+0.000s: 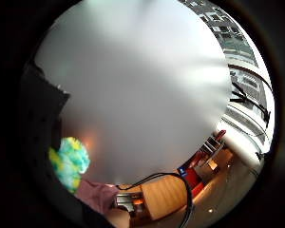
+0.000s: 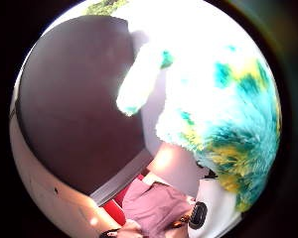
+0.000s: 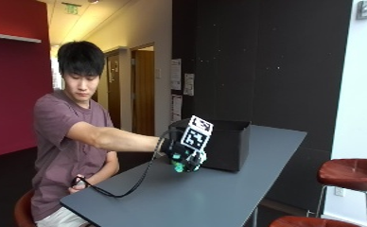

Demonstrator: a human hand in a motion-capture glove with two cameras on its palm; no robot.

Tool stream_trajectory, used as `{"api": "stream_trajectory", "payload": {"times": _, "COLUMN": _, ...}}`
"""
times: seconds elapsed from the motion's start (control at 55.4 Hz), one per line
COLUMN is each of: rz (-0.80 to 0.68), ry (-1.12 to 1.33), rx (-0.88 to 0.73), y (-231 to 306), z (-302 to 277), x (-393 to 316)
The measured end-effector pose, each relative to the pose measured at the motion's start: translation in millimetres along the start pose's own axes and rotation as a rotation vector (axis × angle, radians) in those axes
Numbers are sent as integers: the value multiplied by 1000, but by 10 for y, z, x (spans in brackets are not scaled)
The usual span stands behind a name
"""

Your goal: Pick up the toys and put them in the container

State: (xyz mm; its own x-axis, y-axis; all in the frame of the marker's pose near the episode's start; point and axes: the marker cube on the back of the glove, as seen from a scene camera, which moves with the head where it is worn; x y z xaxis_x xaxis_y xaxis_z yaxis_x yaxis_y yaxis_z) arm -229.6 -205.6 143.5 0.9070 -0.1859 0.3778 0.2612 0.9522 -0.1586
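Currently the gloved right hand (image 3: 185,152) grips a fluffy teal-and-yellow toy (image 3: 182,166), fingers curled round it, above the table (image 3: 234,189). Toy looks soft and light, probably compressible; holding it around the body seems best. Black container (image 3: 224,142) sits at the hand's 3 o'clock in the outside view.

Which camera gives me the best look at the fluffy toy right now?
The thumb side palm view: the fluffy toy fills much of it, white, teal and yellow fur plain. The little finger side view catches only a tuft at its edge. The outside view shows a green bit under the right hand, beside the container.
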Motion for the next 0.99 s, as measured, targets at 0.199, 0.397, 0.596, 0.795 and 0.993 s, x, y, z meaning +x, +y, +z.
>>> {"api": "stream_trajectory", "payload": {"times": 0.199, "rz": 39, "ry": 78, "rx": 121, "y": 459, "z": -870, "x": -169}}
{"api": "stream_trajectory", "payload": {"times": 0.397, "rz": 25, "ry": 140, "rx": 231, "y": 934, "z": -1688, "x": -558}}
{"api": "stream_trajectory", "payload": {"times": 0.596, "rz": -50, "ry": 224, "rx": 324, "y": 1198, "z": -2228, "x": -1168}}
{"api": "stream_trajectory", "payload": {"times": 0.795, "rz": -206, "ry": 216, "rx": 371, "y": 1290, "z": -2425, "x": -2162}}
{"api": "stream_trajectory", "payload": {"times": 0.993, "rz": -395, "ry": 280, "rx": 368, "y": 1059, "z": -2139, "x": -3099}}
